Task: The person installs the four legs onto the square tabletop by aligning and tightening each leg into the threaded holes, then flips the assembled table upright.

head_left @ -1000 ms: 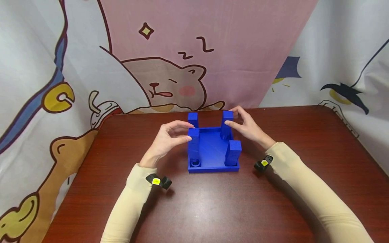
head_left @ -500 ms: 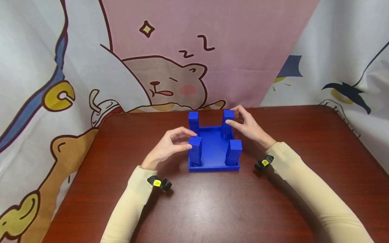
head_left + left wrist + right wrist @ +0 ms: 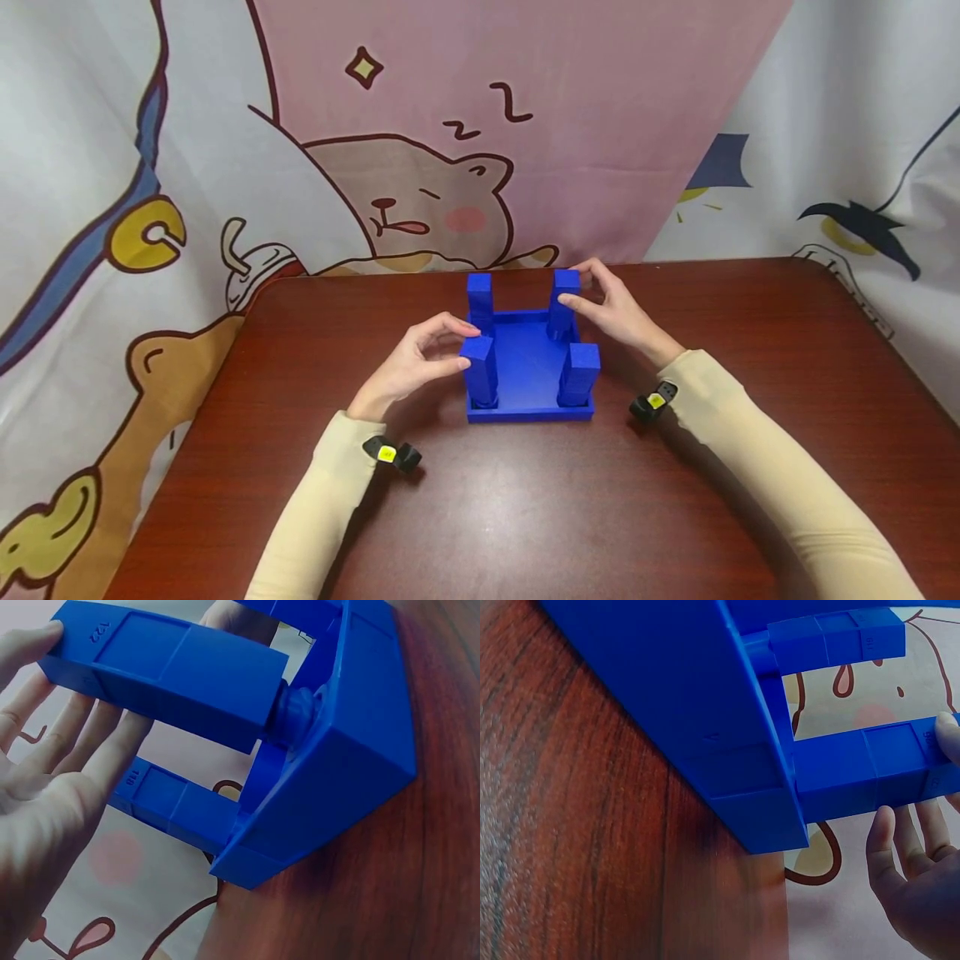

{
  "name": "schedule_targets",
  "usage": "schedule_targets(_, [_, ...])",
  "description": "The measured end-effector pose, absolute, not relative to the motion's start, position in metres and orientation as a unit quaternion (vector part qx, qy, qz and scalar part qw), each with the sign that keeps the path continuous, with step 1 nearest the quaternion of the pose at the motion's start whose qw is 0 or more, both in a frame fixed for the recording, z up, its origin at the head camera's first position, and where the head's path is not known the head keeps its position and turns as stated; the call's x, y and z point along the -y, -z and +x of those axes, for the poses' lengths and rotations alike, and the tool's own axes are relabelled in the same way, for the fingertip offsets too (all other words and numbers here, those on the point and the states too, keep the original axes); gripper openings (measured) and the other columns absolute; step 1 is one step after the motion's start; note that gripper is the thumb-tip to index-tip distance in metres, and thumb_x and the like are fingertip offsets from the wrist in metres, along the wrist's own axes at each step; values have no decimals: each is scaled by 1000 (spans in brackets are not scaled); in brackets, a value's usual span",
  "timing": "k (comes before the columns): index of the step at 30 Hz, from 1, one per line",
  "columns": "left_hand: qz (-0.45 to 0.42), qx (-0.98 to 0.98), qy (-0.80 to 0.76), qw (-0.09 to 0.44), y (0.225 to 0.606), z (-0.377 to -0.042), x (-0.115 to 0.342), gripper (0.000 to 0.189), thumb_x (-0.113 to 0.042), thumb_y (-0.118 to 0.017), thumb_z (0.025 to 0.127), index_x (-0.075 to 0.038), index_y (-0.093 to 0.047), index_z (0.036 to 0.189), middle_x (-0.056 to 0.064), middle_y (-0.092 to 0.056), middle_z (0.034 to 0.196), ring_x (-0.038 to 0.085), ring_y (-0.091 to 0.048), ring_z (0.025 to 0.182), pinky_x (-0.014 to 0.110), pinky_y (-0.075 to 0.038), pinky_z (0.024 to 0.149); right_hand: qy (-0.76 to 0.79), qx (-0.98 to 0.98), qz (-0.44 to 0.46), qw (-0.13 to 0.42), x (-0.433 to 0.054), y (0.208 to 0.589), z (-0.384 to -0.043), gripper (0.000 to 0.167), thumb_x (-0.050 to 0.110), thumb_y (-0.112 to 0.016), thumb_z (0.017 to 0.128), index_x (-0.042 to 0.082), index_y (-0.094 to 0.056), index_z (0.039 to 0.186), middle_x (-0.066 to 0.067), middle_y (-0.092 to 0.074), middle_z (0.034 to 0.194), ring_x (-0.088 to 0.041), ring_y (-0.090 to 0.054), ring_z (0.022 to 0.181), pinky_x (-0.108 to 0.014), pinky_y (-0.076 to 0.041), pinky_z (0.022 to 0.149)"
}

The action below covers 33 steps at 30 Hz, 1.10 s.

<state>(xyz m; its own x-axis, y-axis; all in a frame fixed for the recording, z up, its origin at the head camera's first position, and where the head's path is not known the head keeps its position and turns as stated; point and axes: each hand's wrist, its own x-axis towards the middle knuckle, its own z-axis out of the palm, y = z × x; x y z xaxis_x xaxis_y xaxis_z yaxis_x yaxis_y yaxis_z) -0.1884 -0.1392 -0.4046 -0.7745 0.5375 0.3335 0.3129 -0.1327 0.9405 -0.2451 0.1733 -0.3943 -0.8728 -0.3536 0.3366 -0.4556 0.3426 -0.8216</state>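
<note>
Your left grip (image 3: 405, 362) holds the near-left leg (image 3: 481, 373) between thumb and fingers, close to its top; this leg stands at the near left corner of the tray (image 3: 528, 414). Your right grip (image 3: 624, 312) holds the far-right leg (image 3: 564, 307) similarly, at the far right corner of the tray. The far-left leg (image 3: 480, 298) and the near-right leg (image 3: 580, 375) stand at the other corners of the tray.

In the left wrist view, a round ridged neck (image 3: 294, 714) shows between the near-left leg and the tray, so I judge that this leg is not fully seated, and screwing it in seems the present step. Turn it by small, even movements and press lightly, square to the tray, because a slanted leg may jam. Let your right grip steady the tray, without pulling the far-right leg sideways.
</note>
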Motion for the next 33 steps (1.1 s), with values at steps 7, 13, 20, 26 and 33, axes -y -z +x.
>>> schedule_targets(7, [304, -697, -646, 61, 393, -180, 133, 32, 11, -69, 82, 7, -58, 112, 18, -64, 114, 25, -62, 103, 38, -50, 89, -522, 816, 243, 47, -167, 381, -235, 30, -5, -63, 90, -12, -49, 115, -18, -58, 101, -34, -57, 98, -25, -44, 79])
schedule_targets(13, [267, -753, -601, -9, 386, -170, 121, 33, -2, -81, 77, -2, -64, 106, 10, -67, 105, 24, -65, 94, 37, -52, 83, -524, 814, 248, 46, -168, 381, -236, 31, -5, -63, 90, -12, -49, 116, -17, -58, 100, -35, -57, 99, -25, -45, 79])
schedule_targets(20, [260, -767, -587, -10, 382, -163, 114, 34, -7, -81, 78, -4, -64, 106, 5, -67, 103, 21, -65, 87, 33, -55, 75, -527, 811, 250, 47, -168, 381, -235, 31, -6, -63, 89, -12, -49, 116, -18, -58, 100, -35, -57, 98, -25, -45, 78])
schedule_targets(26, [319, -702, -636, 48, 388, -169, 117, 28, 4, -61, 87, 1, -62, 115, 15, -65, 111, 25, -62, 102, 32, -49, 83, -526, 813, 246, 49, -168, 382, -236, 30, -5, -63, 90, -12, -49, 116, -17, -58, 100, -31, -58, 97, -23, -45, 77])
schedule_targets(33, [326, -636, -687, 133, 396, -179, 118, 40, -3, -42, 88, 4, -58, 124, 23, -62, 121, 30, -53, 121, 45, -35, 104, -527, 811, 247, 51, -168, 383, -236, 30, -5, -63, 89, -11, -49, 116, -17, -58, 99, -30, -57, 96, -24, -44, 79])
